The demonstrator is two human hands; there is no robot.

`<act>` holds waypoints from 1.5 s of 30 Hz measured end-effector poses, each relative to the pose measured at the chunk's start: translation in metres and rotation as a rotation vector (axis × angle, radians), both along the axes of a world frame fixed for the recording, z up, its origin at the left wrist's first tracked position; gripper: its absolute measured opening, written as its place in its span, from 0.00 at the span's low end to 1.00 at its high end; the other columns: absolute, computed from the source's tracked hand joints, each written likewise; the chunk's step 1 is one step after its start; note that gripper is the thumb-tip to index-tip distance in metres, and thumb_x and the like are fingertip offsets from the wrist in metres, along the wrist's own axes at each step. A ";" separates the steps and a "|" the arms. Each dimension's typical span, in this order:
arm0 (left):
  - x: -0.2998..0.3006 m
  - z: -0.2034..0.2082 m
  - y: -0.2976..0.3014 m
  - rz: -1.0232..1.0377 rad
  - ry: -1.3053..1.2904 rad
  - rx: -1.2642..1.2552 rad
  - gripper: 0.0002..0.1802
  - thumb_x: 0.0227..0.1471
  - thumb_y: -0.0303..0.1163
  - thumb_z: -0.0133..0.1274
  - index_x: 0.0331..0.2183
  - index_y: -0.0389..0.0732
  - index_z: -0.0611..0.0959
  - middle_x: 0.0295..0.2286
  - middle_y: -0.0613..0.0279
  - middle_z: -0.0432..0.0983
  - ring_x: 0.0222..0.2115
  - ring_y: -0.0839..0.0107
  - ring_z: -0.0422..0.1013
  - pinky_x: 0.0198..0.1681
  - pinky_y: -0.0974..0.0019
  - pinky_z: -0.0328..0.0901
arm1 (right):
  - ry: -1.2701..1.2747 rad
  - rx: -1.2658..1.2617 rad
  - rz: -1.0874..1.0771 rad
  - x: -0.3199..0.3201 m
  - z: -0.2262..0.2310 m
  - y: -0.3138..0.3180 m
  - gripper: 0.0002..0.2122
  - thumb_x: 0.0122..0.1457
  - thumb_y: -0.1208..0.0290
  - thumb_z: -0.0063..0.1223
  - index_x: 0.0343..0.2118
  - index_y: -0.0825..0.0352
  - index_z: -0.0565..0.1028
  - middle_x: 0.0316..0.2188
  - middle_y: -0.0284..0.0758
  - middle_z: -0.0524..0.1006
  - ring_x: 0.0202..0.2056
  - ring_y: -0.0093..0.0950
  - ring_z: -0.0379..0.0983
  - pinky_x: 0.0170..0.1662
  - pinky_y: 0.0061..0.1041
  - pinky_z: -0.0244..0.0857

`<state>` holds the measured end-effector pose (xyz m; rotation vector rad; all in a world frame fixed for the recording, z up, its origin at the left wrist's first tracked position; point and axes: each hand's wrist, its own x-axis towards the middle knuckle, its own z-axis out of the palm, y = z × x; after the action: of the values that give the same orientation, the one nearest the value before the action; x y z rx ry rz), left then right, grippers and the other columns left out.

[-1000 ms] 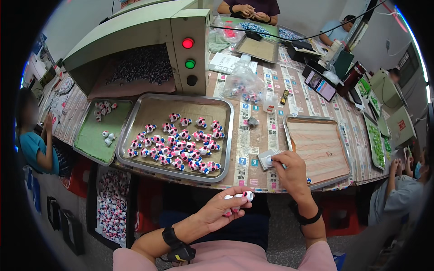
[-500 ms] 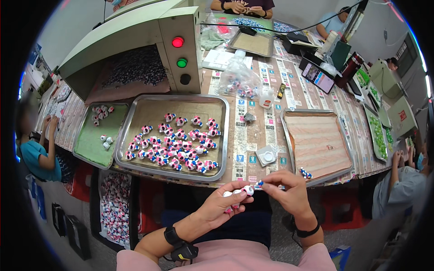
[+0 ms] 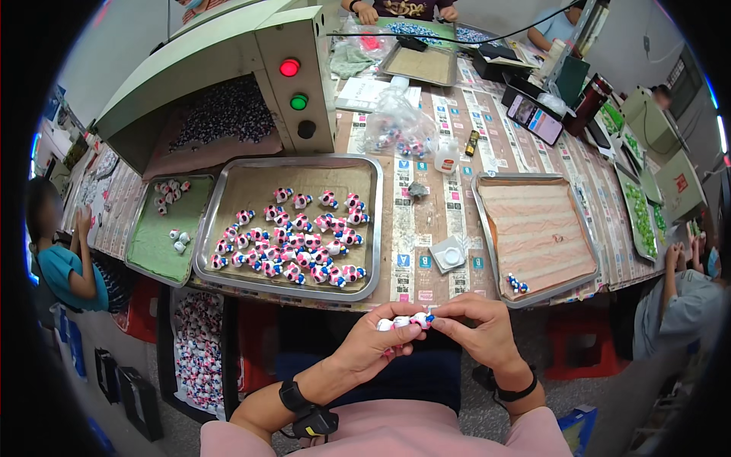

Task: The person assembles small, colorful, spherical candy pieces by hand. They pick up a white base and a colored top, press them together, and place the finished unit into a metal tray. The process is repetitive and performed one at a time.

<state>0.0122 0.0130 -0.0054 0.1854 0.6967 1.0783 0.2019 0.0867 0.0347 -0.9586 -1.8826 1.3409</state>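
Note:
My left hand (image 3: 368, 341) is closed around several small white-and-pink toy figurines (image 3: 402, 322), in front of the table edge. Pinched in my right hand (image 3: 483, 326) is a small blue piece (image 3: 430, 321), which meets the figurine at the left fingertips; fingers partly hide the contact. Similar blue-and-white pieces (image 3: 517, 284) lie in the near left corner of the paper-lined tray (image 3: 541, 228) on the right. Many pink, white and blue figurines (image 3: 304, 242) fill much of the metal tray (image 3: 378, 198) on the left.
A small white round dish (image 3: 449, 254), a grey lump (image 3: 417, 190), a white bottle (image 3: 447, 157) and a plastic bag (image 3: 400, 129) stand between the trays. A machine with lit buttons (image 3: 298, 84) rises behind the left tray. A green tray (image 3: 164, 236) sits far left; co-workers sit around.
My right hand has brought the blue piece leftward against the figurine in my left hand. The view has shifted slightly.

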 end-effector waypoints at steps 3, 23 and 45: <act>0.001 0.002 -0.001 0.001 0.053 0.018 0.15 0.51 0.21 0.58 0.43 0.39 0.77 0.35 0.60 0.77 0.33 0.73 0.74 0.28 0.75 0.67 | -0.002 0.071 0.032 0.001 -0.002 0.000 0.08 0.50 0.79 0.63 0.35 0.69 0.81 0.29 0.36 0.79 0.27 0.19 0.74 0.29 0.16 0.67; -0.070 0.038 0.018 0.143 0.642 0.182 0.14 0.52 0.30 0.59 0.42 0.38 0.79 0.25 0.67 0.75 0.21 0.83 0.69 0.18 0.80 0.60 | -0.015 0.096 -0.040 0.010 0.013 0.010 0.10 0.51 0.78 0.61 0.37 0.69 0.80 0.34 0.37 0.79 0.34 0.24 0.74 0.37 0.20 0.67; -0.207 0.042 0.038 0.347 1.360 0.193 0.14 0.50 0.24 0.53 0.41 0.33 0.79 0.29 0.58 0.76 0.24 0.76 0.71 0.22 0.74 0.63 | -0.370 0.363 -0.595 0.115 -0.006 0.048 0.07 0.51 0.79 0.56 0.34 0.70 0.80 0.30 0.38 0.78 0.29 0.26 0.74 0.29 0.21 0.66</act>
<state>-0.1950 0.0505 0.0368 1.0492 1.8796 1.2731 0.3171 0.1352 0.0284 -1.4830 -1.7944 0.4784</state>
